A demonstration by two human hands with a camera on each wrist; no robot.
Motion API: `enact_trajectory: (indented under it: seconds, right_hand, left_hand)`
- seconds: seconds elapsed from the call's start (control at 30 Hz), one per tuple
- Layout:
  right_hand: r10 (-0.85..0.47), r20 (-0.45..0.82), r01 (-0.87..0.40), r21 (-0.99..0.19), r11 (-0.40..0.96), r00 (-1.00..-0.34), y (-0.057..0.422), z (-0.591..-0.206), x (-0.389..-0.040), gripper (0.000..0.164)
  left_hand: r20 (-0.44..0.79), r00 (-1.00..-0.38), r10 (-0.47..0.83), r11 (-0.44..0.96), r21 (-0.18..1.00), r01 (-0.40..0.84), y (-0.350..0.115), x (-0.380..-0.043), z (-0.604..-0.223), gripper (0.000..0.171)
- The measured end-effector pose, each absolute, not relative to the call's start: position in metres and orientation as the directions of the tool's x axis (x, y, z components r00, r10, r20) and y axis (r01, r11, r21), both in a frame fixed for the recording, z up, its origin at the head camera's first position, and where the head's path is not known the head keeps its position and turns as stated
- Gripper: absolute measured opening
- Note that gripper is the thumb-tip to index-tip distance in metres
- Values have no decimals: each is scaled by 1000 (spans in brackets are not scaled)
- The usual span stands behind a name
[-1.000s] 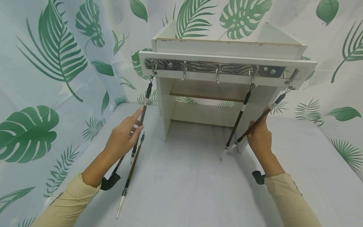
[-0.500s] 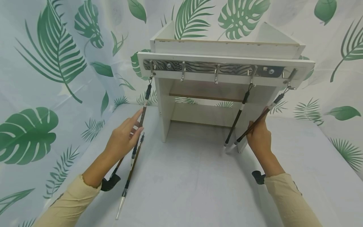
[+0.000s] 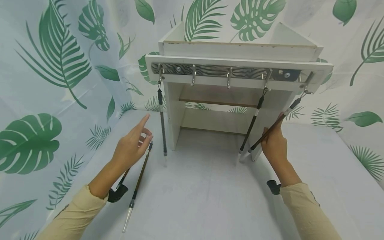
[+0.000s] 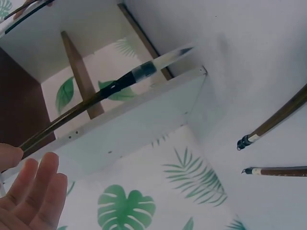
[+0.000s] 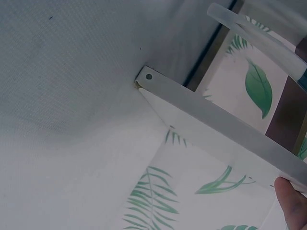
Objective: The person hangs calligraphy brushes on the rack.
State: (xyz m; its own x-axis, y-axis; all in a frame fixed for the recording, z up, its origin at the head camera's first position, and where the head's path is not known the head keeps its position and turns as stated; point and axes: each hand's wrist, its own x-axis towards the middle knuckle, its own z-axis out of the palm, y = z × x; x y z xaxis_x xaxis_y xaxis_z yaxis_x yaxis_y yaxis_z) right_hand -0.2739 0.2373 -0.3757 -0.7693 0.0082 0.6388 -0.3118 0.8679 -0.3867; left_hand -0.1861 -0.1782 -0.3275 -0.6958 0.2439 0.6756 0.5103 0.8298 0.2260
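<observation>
From the head camera I see a person's 2 bare hands before a small white wooden cabinet [image 3: 240, 51]. Across its front runs a white board [image 3: 210, 81] carrying 5 silver metal hooks [image 3: 229, 78] on a zebra-patterned strip.

The left hand [image 3: 132, 145] is raised at left, index finger extended, the other fingers loosely bent and spread from the thumb, holding nothing. Just to its right, apart from the fingers, a slim dark-handled brush [image 3: 163, 126] hangs nearly upright by its loop from the leftmost hook. My left wrist view shows this brush's pale, dark-pointed tip.

The right hand [image 3: 275, 148] is at the cabinet's right side, behind a tilted brown-handled brush [image 3: 271, 128] looped on the 5th hook. In my right wrist view a fingertip meets the cabinet's side edge; I cannot tell whether the fingers clamp it. A slim black-handled brush [image 3: 248, 130] hangs at a slant from the 4th hook.

On the pale cloth-covered surface [image 3: 210, 200], near the left forearm, lie a brown brush with a clear tip cover [image 3: 141, 173] and a 2nd brown brush [image 3: 123, 177], partly hidden by the arm. White fabric printed with green leaves [image 3: 126, 20] hangs behind.
</observation>
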Motion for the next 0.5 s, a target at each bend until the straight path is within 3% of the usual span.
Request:
enact_trajectory:
  seconds: [0.5]
  right_hand:
    - [8, 642, -312, -383, 870, -766, 237, -376, -274, 66]
  left_hand:
    - [671, -702, 238, 835, 228, 501, -180, -187, -332, 66]
